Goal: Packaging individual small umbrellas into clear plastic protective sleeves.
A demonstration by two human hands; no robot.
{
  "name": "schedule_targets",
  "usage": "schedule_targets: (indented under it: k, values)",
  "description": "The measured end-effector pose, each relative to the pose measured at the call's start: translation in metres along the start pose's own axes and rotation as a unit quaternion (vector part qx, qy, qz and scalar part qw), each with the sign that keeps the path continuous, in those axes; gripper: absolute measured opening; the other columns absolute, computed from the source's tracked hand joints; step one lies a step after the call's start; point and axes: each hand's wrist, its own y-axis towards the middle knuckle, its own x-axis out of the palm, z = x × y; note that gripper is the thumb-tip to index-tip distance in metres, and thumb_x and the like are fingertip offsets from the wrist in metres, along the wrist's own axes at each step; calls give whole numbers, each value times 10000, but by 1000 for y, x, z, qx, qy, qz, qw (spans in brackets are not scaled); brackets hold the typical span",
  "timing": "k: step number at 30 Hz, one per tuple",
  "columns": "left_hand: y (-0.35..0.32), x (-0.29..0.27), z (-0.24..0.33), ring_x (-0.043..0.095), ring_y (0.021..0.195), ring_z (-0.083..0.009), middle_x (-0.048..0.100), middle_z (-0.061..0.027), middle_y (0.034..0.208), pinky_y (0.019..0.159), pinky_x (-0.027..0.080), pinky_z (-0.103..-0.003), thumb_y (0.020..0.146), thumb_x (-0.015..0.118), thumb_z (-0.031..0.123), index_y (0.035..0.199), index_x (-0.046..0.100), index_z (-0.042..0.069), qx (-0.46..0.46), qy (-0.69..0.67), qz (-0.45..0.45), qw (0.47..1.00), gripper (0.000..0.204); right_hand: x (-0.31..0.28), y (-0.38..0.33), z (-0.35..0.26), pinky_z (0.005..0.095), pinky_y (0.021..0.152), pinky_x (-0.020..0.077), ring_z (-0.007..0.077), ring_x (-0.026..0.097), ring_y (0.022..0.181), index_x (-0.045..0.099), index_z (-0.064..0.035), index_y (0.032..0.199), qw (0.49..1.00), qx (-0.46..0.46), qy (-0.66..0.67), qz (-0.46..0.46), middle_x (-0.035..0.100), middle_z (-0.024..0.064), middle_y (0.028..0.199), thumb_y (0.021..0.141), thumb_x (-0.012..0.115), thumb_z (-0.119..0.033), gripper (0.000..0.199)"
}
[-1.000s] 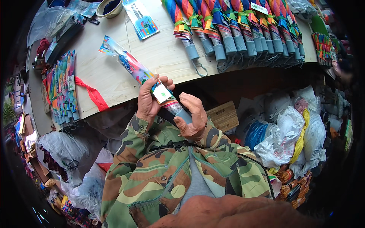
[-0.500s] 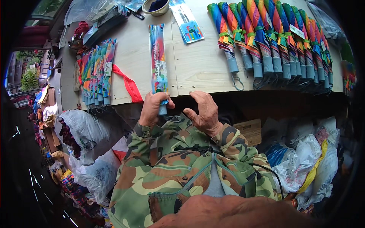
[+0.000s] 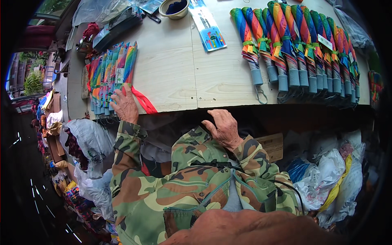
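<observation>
At the table's front edge, my left hand point(image 3: 125, 105) is wrapped over the handle end of a sleeved rainbow umbrella point(image 3: 130, 63). Its palm hides that handle. This umbrella is rightmost in a row of folded umbrellas in clear printed sleeves point(image 3: 105, 75), lying side by side with grey-blue handles toward me. A red ribbon point(image 3: 143, 101) sticks out beside my left hand. My right hand point(image 3: 223, 127) hovers in front of the table edge with thumb and fingers apart, holding nothing.
Several unsleeved rainbow umbrellas point(image 3: 302, 49) lie in a row at the right of the table point(image 3: 163, 77). Behind are printed sleeves point(image 3: 207, 30), a bowl with dark blue contents point(image 3: 174, 15) and a black-handled tool point(image 3: 153, 17). Stuffed plastic bags point(image 3: 92, 141) stand below on both sides.
My left hand has carried the sleeved umbrella from the middle of the table leftward to the right end of the sleeved row. The right hand stays nearly where it was.
</observation>
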Motion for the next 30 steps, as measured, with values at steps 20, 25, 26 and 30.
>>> schedule_targets:
  k: [20, 25, 26, 30]
  values:
    - [133, 69, 19, 748, 865, -331, 750, -116, 890, 742, 574, -496, 1023, 572, 169, 993, 675, 124, 74, -164, 25, 983, 117, -33, 5, 16, 466, 908, 565, 346, 711, 1084, 735, -17, 1112, 988, -43, -106, 108, 733, 119, 1107, 909, 854, -165, 278]
    - [127, 62, 10, 728, 978, -337, 746, -113, 998, 804, 570, -498, 1022, 570, 142, 1132, 656, 105, 133, -175, -19, 975, 144, -74, 45, 42, 477, 945, 546, 380, 669, 1165, 725, -31, 1188, 924, -3, -297, 240, 703, 128, 1191, 884, 858, -165, 358]
    - [125, 46, 17, 724, 992, -331, 741, -113, 1018, 805, 569, -493, 1022, 571, 139, 1151, 654, 102, 143, -173, -7, 974, 158, -84, 54, 44, 474, 936, 538, 375, 665, 1144, 696, -25, 1260, 906, 26, -358, 225, 679, 144, 1255, 881, 857, -177, 439]
    - [106, -36, 54, 711, 1006, -326, 725, -124, 1041, 806, 566, -457, 979, 636, 90, 1197, 652, 80, 151, -211, 28, 965, 218, -74, 64, 81, 440, 881, 559, 357, 692, 1092, 597, -22, 1432, 908, 137, -366, 150, 659, 178, 1249, 901, 826, -201, 606]
